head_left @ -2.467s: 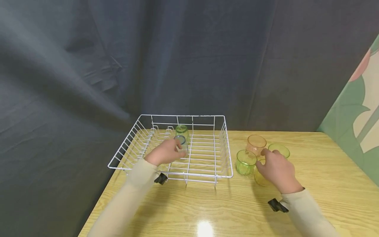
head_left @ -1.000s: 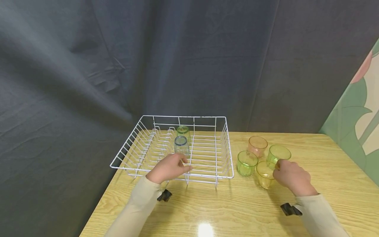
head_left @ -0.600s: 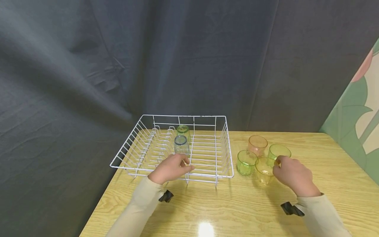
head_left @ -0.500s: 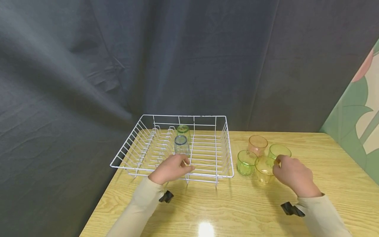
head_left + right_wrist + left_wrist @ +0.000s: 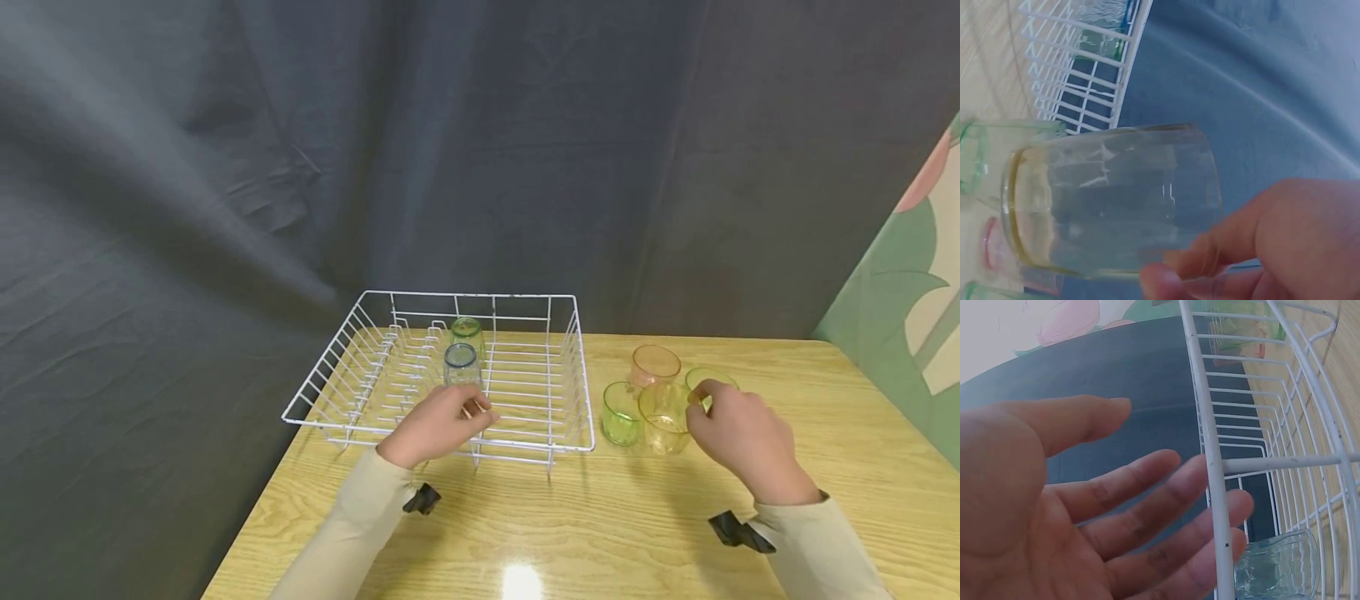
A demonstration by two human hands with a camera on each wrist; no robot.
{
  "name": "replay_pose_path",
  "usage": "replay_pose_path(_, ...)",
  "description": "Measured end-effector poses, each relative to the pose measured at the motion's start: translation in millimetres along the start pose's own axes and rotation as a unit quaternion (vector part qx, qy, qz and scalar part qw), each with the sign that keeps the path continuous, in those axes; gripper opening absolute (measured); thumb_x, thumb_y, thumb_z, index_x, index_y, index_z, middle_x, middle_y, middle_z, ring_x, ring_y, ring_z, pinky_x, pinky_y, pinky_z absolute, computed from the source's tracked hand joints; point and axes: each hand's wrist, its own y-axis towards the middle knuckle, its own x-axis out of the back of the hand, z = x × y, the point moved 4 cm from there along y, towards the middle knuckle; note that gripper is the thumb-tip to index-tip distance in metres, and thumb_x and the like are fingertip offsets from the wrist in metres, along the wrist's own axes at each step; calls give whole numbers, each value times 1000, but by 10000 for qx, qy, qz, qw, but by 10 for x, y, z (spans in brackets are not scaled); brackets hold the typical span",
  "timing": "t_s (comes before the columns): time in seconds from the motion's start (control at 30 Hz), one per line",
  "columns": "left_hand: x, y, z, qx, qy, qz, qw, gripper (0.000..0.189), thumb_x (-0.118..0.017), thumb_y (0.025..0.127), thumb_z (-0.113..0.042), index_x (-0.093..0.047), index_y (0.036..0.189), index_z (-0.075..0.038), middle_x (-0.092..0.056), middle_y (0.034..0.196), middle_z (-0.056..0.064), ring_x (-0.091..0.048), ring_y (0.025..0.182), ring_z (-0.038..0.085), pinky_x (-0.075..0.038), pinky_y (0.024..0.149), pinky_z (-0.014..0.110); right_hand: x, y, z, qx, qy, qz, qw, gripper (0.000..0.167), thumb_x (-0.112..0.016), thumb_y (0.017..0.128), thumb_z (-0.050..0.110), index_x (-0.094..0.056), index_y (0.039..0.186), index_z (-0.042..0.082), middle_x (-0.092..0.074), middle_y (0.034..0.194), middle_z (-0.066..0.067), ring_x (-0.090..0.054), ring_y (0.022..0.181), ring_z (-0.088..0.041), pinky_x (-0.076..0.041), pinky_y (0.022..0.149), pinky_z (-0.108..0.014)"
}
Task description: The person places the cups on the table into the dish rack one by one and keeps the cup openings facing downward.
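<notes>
My right hand (image 5: 742, 435) pinches the rim of a yellow-tinted drinking glass (image 5: 662, 423) between thumb and fingers. The glass is upright and raised among the others, its wall filling the middle of the right wrist view (image 5: 1116, 200). Close around it stand a light green glass (image 5: 620, 423), a pink-orange glass (image 5: 655, 364) and another green glass (image 5: 705, 377), partly covered by my hand. My left hand (image 5: 438, 423) hovers at the front rim of a white wire dish rack (image 5: 517, 447), fingers loosely spread and holding nothing. Just beyond it, a blue-rimmed glass (image 5: 461, 367) stands upside down in the rack.
Behind the blue-rimmed glass, a green glass (image 5: 467, 329) stands upside down in the rack. Plate prongs line the rack's left half. The wooden table (image 5: 600, 533) ends at a dark curtain (image 5: 510, 167) behind, and a painted panel (image 5: 907, 300) rises at the right.
My left hand has drawn back from the blue-rimmed glass to the rack's front. My right hand has taken the yellow glass by its rim and raised it, slightly leftward.
</notes>
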Motion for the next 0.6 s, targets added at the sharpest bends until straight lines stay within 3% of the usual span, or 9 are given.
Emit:
replay_pose_path(0.13, -11, 12, -31, -191, -69, -90, 9998, 16, -61, 100, -27, -70, 102, -14, -70, 92, -5, -65, 83, 10, -54, 80, 31, 70, 7, 77, 167, 47, -398, 9991, 42, -41, 92, 18, -61, 122, -5, -41, 54, 2, -34, 47, -15, -25, 40, -30)
replay_pose_path(0.37, -34, 32, -64, -166, -73, -109, 9998, 19, -59, 101, -31, -70, 104, -16, -70, 93, -8, -65, 83, 8, -54, 82, 30, 150, 18, 242, 373, 237, -1071, 9933, 37, -43, 95, 18, -62, 120, -2, -55, 62, -1, -39, 46, -17, -27, 38, -32)
replay_pose_path(0.6, -32, 79, -188, -317, -400, 20, 9987, 33, -52, 104, -41, -69, 114, -14, -72, 99, -5, -67, 90, 10, -53, 85, 30, 162, 27, 475, 817, 596, -1991, 9747, 27, -51, 97, 16, -67, 114, 2, -61, 65, -4, -39, 42, -14, -29, 38, -32)
